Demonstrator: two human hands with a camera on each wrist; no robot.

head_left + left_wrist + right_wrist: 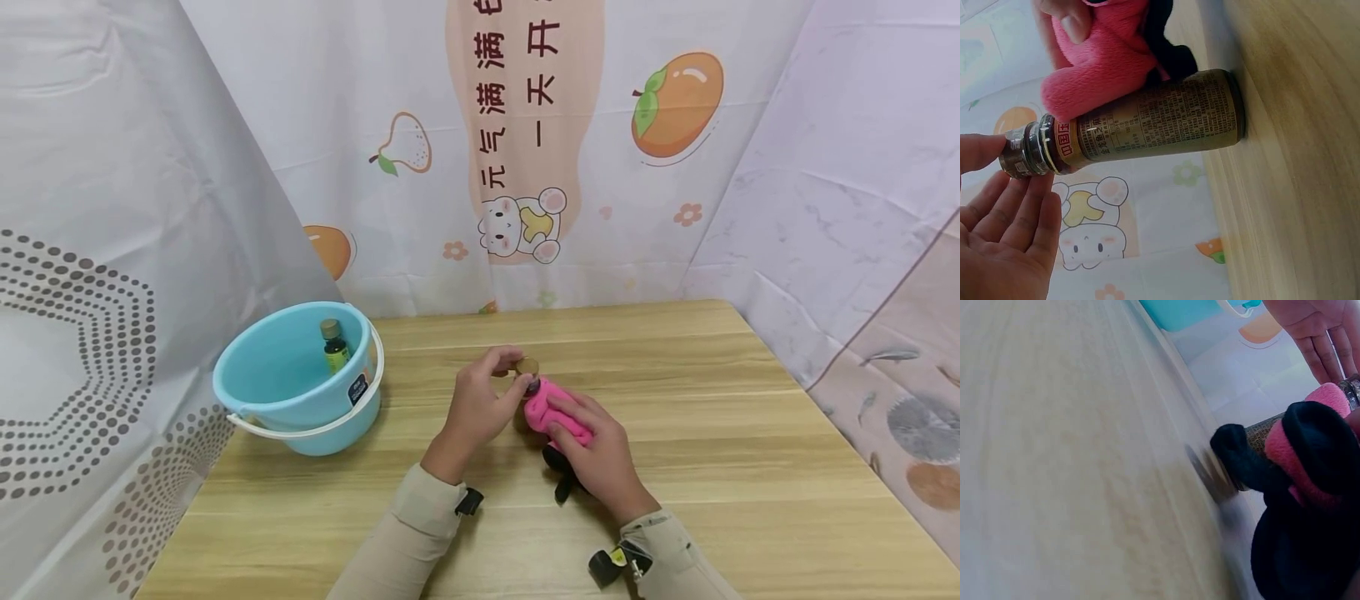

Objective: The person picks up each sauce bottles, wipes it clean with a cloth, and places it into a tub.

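A glass bottle (pixel 1160 119) with a printed gold-brown label stands upright on the wooden table. My left hand (pixel 480 400) pinches its gold cap (pixel 527 366) between thumb and fingers. The cap (pixel 1016 153) also shows in the left wrist view, with the thumb on one side and fingertips on the other. Soft pink and black, a plush toy (pixel 558 412) is gripped in my right hand (pixel 603 450) and lies against the bottle's side. In the right wrist view, the toy's black parts (pixel 1304 531) hide most of the bottle.
To the left stands a light blue bucket (pixel 262 375) with a white handle. Inside it is a small dark bottle (pixel 334 346) with a gold cap and yellow-green label. A printed curtain (pixel 405 225) hangs behind the table (pixel 750 450), and more cloth hangs at both sides.
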